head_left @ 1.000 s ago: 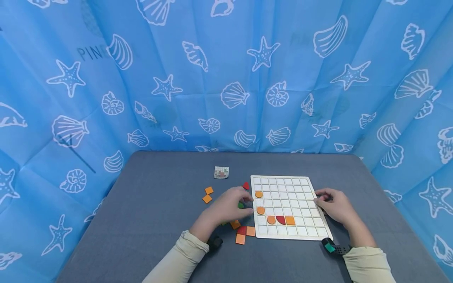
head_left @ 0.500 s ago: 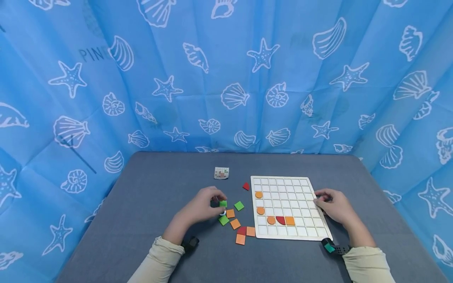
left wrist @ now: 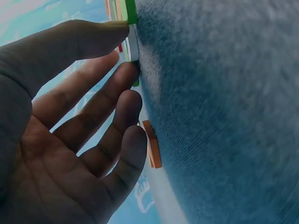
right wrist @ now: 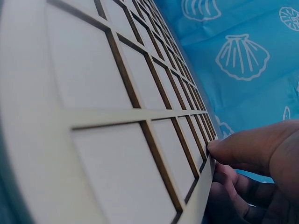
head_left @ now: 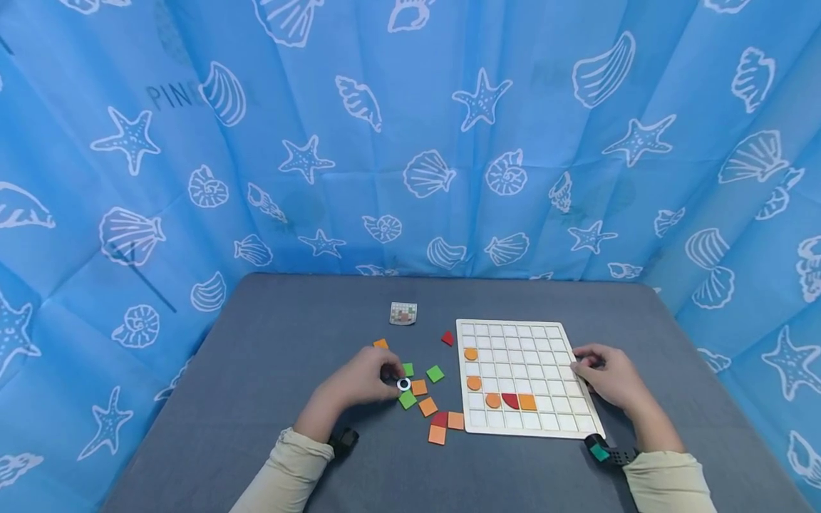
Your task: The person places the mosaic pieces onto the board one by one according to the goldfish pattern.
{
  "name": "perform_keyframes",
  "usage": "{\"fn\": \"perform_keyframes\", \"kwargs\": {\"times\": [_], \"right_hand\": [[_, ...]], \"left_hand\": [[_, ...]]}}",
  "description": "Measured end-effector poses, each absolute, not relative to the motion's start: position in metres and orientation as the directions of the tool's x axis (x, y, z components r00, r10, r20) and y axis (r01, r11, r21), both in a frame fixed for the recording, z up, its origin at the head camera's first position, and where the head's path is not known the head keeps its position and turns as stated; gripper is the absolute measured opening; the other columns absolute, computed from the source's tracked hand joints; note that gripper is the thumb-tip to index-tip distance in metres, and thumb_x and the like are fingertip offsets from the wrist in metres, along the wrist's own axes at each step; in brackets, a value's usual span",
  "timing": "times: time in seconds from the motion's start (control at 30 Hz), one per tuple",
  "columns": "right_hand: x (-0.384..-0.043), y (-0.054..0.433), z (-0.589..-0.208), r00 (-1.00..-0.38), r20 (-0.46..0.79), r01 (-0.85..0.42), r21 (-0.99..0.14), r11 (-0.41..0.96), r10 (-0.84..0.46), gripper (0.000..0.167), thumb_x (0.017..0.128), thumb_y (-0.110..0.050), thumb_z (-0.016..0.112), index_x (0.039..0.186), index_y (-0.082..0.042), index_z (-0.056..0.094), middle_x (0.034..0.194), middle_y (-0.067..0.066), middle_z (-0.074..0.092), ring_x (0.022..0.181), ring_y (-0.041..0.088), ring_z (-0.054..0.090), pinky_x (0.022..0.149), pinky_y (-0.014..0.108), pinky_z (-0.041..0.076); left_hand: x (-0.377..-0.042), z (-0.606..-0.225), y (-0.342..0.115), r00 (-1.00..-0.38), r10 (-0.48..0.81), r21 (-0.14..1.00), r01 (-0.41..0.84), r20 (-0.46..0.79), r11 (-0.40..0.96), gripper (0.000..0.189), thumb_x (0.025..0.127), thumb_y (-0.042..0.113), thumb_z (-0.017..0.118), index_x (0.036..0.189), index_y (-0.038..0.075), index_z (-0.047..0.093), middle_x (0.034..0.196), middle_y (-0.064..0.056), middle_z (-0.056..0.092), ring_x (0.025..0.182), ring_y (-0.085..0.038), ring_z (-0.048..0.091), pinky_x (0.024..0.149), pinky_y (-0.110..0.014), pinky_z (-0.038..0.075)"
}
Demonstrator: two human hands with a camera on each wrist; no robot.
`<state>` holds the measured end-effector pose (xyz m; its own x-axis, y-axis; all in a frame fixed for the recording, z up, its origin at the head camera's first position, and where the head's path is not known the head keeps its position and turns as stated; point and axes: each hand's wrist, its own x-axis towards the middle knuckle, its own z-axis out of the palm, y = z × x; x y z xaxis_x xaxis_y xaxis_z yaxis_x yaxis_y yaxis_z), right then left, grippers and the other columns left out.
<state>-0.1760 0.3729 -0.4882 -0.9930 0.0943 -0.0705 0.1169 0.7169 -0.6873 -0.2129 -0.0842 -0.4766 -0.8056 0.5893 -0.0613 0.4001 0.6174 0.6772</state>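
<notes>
In the head view, my left hand [head_left: 364, 379] is low over the table, its thumb and fingertips at the rim of a small white round piece [head_left: 403, 384] with a dark centre. The left wrist view shows that white piece [left wrist: 132, 44] edge-on between thumb and forefinger; the other fingers bend loosely. Beside it lie green square tiles [head_left: 407, 400] and an orange tile [head_left: 419, 387]. My right hand [head_left: 609, 374] holds the right edge of a white grid board [head_left: 526, 432]. In the right wrist view, the thumb presses the board's rim [right wrist: 198, 205], with curled fingers beside and partly below it.
On the board sit orange discs [head_left: 474, 383], a red quarter-round [head_left: 510, 401] and an orange square [head_left: 527, 402]. Left of it lie more orange tiles [head_left: 437, 435] and red pieces [head_left: 447, 338]. A small pattern card [head_left: 403, 313] is farther back. A blue curtain [head_left: 423, 142] hangs behind.
My left hand has moved left from the board's left edge to the loose pieces, and its fingertips have closed in on the white round piece. My right hand has stayed on the board's edge.
</notes>
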Motion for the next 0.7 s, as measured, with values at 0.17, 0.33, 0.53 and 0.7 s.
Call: {"fn": "perform_keyframes", "kwargs": {"times": [0.17, 0.33, 0.53, 0.7], "right_hand": [[-0.1762, 0.3720, -0.4873, -0.992, -0.075, 0.125, -0.686, 0.717, 0.101, 0.040, 0.103, -0.013, 0.063, 0.134, 0.013, 0.059, 0.097, 0.014, 0.061, 0.079, 0.020, 0.057, 0.059, 0.030, 0.053], [-0.1763, 0.3717, -0.4881, -0.992, -0.079, 0.129, -0.681, 0.721, 0.102, 0.039, 0.103, -0.013, 0.063, 0.133, 0.012, 0.060, 0.097, 0.013, 0.061, 0.079, 0.020, 0.057, 0.058, 0.030, 0.053], [-0.1766, 0.3727, -0.4890, -0.993, -0.070, 0.118, -0.683, 0.721, 0.096, 0.040, 0.103, -0.013, 0.063, 0.133, 0.013, 0.059, 0.096, 0.013, 0.061, 0.078, 0.019, 0.057, 0.058, 0.031, 0.052], [-0.1763, 0.3725, -0.4885, -0.993, -0.062, 0.114, -0.680, 0.724, 0.099, 0.040, 0.103, -0.013, 0.063, 0.133, 0.013, 0.059, 0.095, 0.013, 0.060, 0.075, 0.018, 0.056, 0.057, 0.030, 0.051]], "left_hand": [[-0.2117, -0.4780, -0.0816, -0.811, 0.581, 0.657, 0.402, -0.067, 0.638, 0.014, 0.089, 0.008, 0.082, 0.103, 0.012, 0.081, 0.098, 0.001, 0.072, 0.086, -0.014, 0.063, 0.079, -0.032, 0.054], [-0.2113, -0.4799, -0.0806, -0.810, 0.582, 0.660, 0.398, -0.074, 0.637, 0.016, 0.089, 0.004, 0.080, 0.105, 0.010, 0.080, 0.099, -0.001, 0.071, 0.088, -0.016, 0.063, 0.080, -0.034, 0.053], [-0.2114, -0.4811, -0.0791, -0.803, 0.592, 0.663, 0.409, -0.064, 0.626, 0.018, 0.089, 0.005, 0.081, 0.106, 0.009, 0.080, 0.099, -0.001, 0.070, 0.088, -0.015, 0.062, 0.079, -0.031, 0.052], [-0.2103, -0.4806, -0.0761, -0.796, 0.602, 0.652, 0.423, -0.065, 0.629, 0.016, 0.090, 0.009, 0.083, 0.106, 0.010, 0.080, 0.099, 0.001, 0.069, 0.087, -0.014, 0.062, 0.077, -0.029, 0.053]]}}
